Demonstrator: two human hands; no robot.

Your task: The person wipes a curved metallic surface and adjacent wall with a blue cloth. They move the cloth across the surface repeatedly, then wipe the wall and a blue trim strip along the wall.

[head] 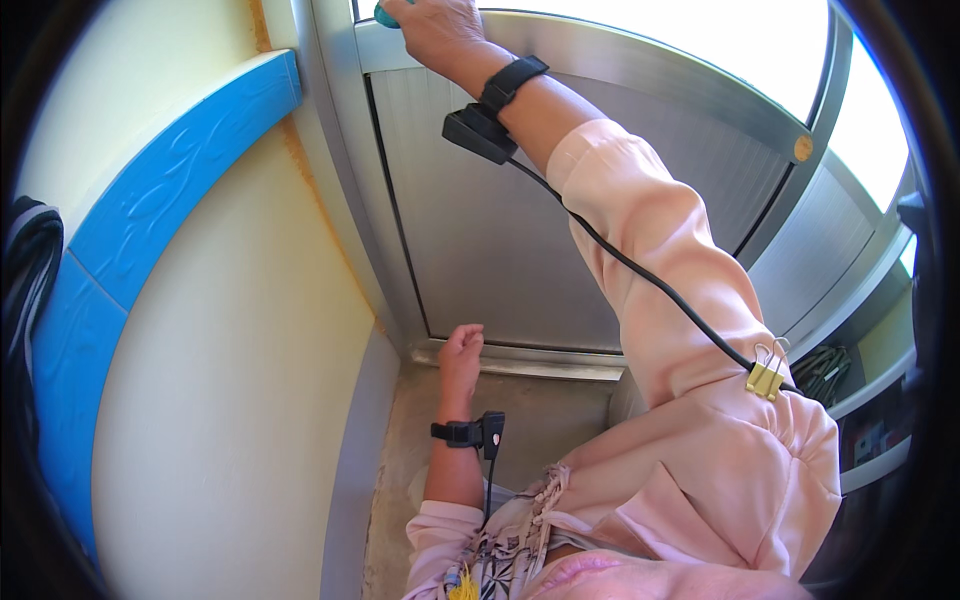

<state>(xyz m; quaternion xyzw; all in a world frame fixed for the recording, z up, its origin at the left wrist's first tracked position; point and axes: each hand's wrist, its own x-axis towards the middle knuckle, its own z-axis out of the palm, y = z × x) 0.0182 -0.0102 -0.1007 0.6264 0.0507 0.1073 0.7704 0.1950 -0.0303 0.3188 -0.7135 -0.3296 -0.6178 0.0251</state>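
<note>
My right hand (444,30) reaches up to the top edge of the view. Its fingers are closed on a teal object (388,15), perhaps a sponge or scrubber, partly cut off by the frame. That object lies against the metal frame (379,45) of a glazed door or window panel, near the bottom of the bright glass (660,30). Low in the middle, my left hand (463,346) is loosely curled with nothing visible in it. It hangs in front of the lower metal panel (517,225). Black straps with small devices circle both wrists.
On the left, a cream wall carries a raised blue tile border (195,142). A dark striped cloth (34,262) hangs at the far left. Shelving (874,390) with a dark bundle stands right. A black cable (652,277) runs along my right sleeve to a gold binder clip (765,381).
</note>
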